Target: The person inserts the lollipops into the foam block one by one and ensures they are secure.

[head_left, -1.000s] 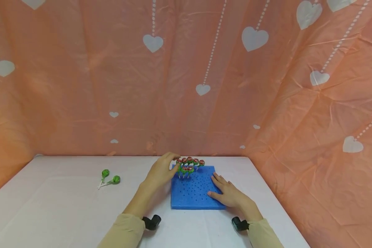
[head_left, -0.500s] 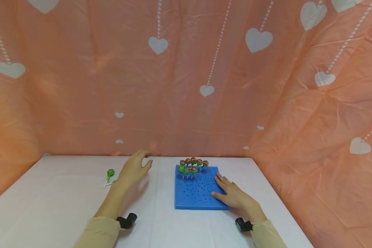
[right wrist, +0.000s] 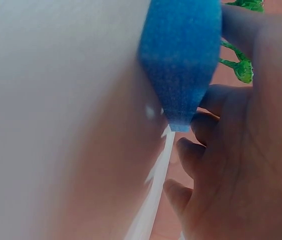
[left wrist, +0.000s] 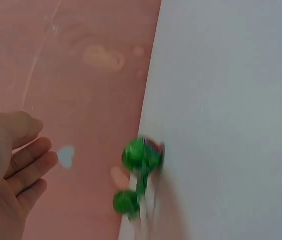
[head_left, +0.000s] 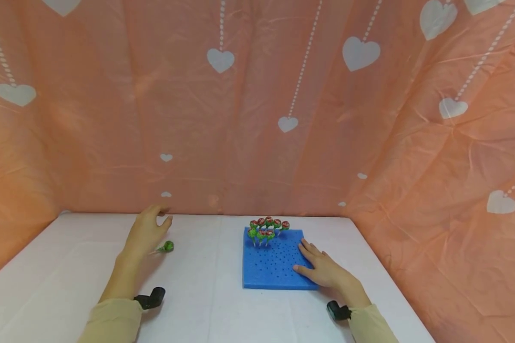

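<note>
My left hand [head_left: 145,234] is over the left of the table with fingers loosely bent, holding nothing. Beside it lies a green-wrapped lollipop [head_left: 168,246] on a white stick; in the head view the hand hides another. Both appear in the left wrist view, a nearer lollipop [left wrist: 136,154] and a second lollipop [left wrist: 125,202], apart from the fingers. My right hand [head_left: 324,270] rests with spread fingers on the right side of a blue foam block [head_left: 262,281]. Several red-and-green lollipops [head_left: 269,222] stand upright at the block's back left.
Rows of small holes dot the block's top. A white cloth covers the table [head_left: 210,305]. An orange curtain [head_left: 249,157] with white hearts hangs behind the table and along its right side. Each wrist wears a small black camera [head_left: 154,297].
My left hand has let go of a lollipop at the block's back left corner and moved left to the lollipops on the table. My right hand stays on the block.
</note>
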The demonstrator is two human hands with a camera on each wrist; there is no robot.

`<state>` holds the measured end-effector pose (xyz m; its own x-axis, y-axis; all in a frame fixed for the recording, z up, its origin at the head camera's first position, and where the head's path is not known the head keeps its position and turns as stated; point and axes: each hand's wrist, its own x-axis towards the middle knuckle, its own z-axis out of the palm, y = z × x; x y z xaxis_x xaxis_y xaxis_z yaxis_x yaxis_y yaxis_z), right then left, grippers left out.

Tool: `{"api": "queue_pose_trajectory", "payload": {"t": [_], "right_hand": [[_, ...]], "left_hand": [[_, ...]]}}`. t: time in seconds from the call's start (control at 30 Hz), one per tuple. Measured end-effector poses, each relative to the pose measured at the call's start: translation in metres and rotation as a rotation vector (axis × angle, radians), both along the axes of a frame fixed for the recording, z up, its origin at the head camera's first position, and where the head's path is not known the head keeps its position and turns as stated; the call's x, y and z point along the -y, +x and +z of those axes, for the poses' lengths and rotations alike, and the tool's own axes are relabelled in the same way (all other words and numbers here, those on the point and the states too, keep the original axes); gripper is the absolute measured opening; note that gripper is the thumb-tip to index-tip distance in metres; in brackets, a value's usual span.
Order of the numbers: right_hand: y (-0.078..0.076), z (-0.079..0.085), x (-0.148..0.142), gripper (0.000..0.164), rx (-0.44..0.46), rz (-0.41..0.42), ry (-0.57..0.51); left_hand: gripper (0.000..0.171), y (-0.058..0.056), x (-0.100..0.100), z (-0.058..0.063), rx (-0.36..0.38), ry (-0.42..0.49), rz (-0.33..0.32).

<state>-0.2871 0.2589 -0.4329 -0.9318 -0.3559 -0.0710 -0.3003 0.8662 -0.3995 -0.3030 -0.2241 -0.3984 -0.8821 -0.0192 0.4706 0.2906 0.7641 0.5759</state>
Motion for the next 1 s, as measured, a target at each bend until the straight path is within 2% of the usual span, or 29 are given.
{"api": "queue_pose_trajectory", "payload": {"t": [0.2,0.3,0.5,0.77,1.0], "right_hand": [[-0.001,0.003,0.000,0.083,0.001,0.002,0.004],[-0.001,0.002,-0.001,0.083,0.004,-0.001,0.004],[-0.001,0.001,-0.001,0.083,-0.006,0.003,0.008],[-0.001,0.002,0.000,0.082,-0.012,0.009,0.001],[0.001,0.003,0.002,0.082,-0.005,0.006,-0.001]], "left_hand": [[0.034,0.004,0.019,-0.006,-0.001,-0.001,0.040],[0.033,0.004,0.023,-0.009,0.031,-0.018,0.035],[0.033,0.004,0.029,-0.016,0.140,-0.048,0.019],[0.028,0.003,0.032,-0.022,0.157,-0.078,0.024],[0.026,0.003,0.036,-0.025,0.233,-0.096,0.017]]}}
